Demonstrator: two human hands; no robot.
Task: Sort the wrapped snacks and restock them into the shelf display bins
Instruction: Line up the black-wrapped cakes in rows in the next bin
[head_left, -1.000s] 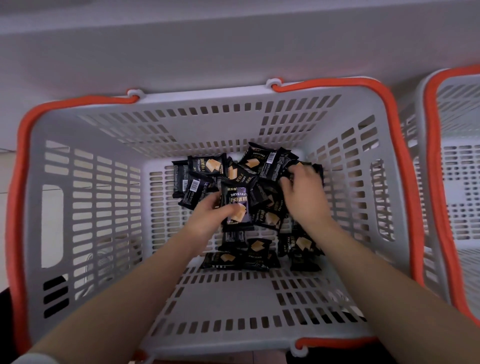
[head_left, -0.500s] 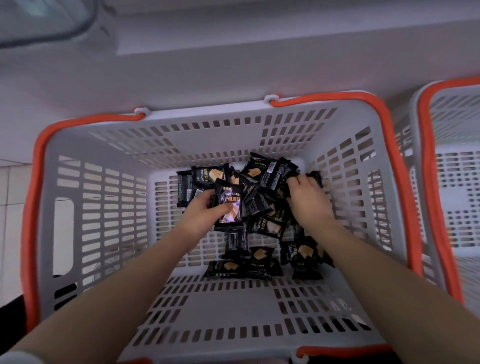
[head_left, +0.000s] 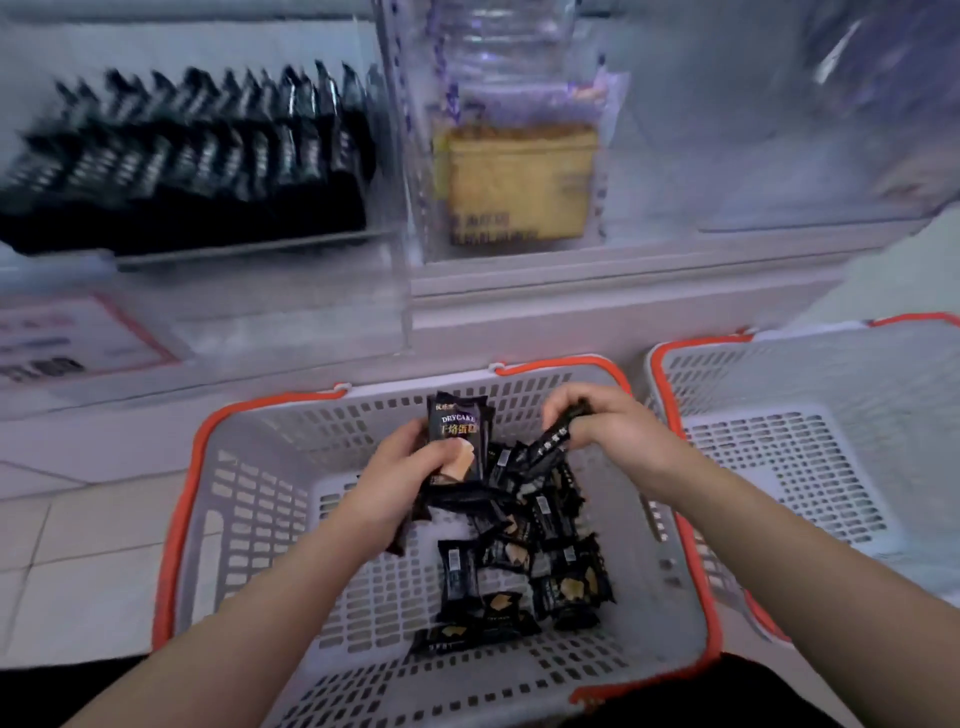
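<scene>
Blurred shelf bins (head_left: 197, 171) behind, perhaps black packets (head_left: 519, 582), basket (head_left: 249, 499) below

Readable text: one legible print, on the held snack pack.
Black wrapped pack (head_left: 458, 436) in the left hand (head_left: 402, 480): "DRYCAKE" in white capitals, with a line of yellow Chinese characters under it, too small to read reliably. Pack (head_left: 553, 441) pinched by the right hand (head_left: 605, 423) shows white characters, unreadable. Shelf label (head_left: 78, 338) and yellow bin package (head_left: 519, 182): print blurred.
</scene>
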